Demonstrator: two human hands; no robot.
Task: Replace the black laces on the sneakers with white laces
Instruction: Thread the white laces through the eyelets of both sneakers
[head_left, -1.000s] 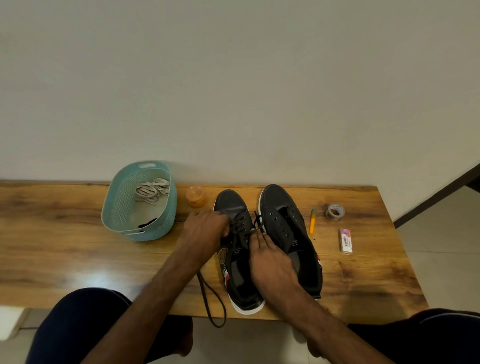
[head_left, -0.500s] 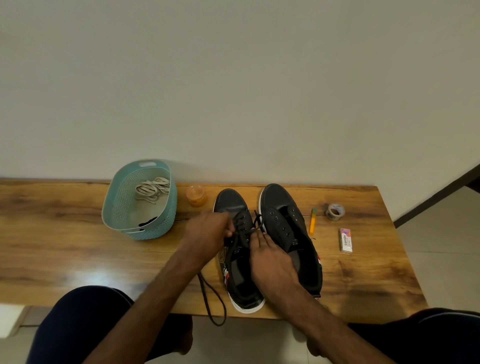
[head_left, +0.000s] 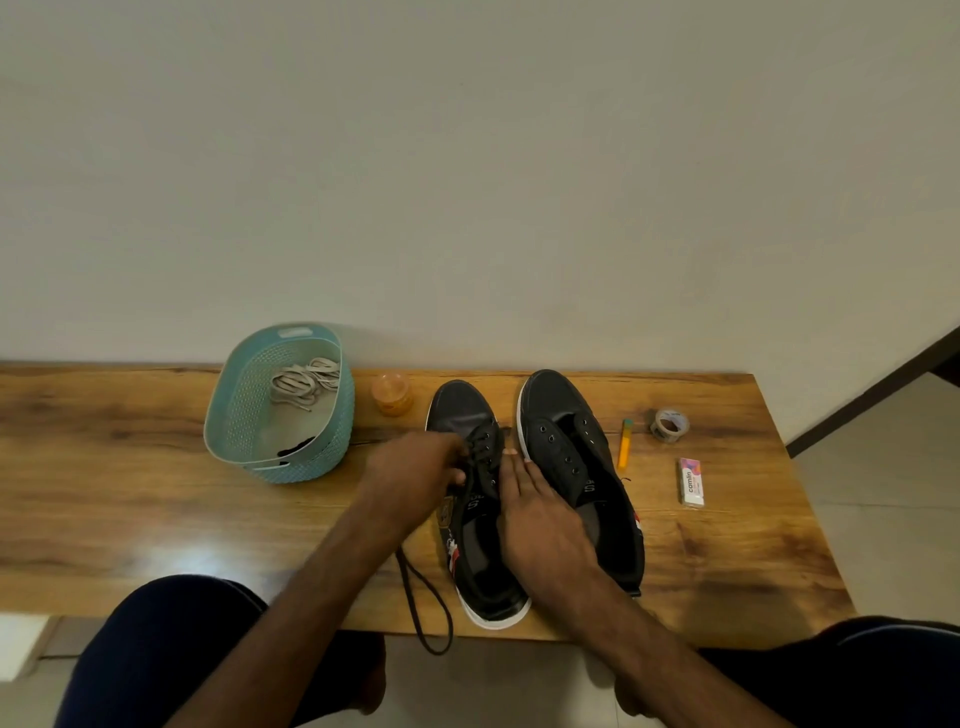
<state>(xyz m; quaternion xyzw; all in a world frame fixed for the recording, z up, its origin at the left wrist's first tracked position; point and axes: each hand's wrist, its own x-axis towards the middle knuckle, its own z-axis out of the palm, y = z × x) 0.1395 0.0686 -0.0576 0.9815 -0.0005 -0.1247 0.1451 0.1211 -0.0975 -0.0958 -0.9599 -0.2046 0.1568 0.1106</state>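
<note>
Currently left hand (head_left: 415, 475) pinches black lace (head_left: 483, 448) at left sneaker (head_left: 460, 408) eyelets; right hand (head_left: 540, 525), fingers straight, rests on it.

On one long wooden table (head_left: 130, 467): two black canvas sneakers with white soles, the left sneaker (head_left: 462, 410) and the right sneaker (head_left: 556, 400). Two bare hands, left hand (head_left: 415, 470) and right hand (head_left: 540, 519). One each: teal perforated plastic basket (head_left: 332, 447), bundle of white laces (head_left: 304, 382), loose black lace (head_left: 423, 597), small round orange jar (head_left: 392, 394), yellow marker (head_left: 625, 446), roll of clear tape (head_left: 670, 425), white boxed eraser (head_left: 691, 482).
</note>
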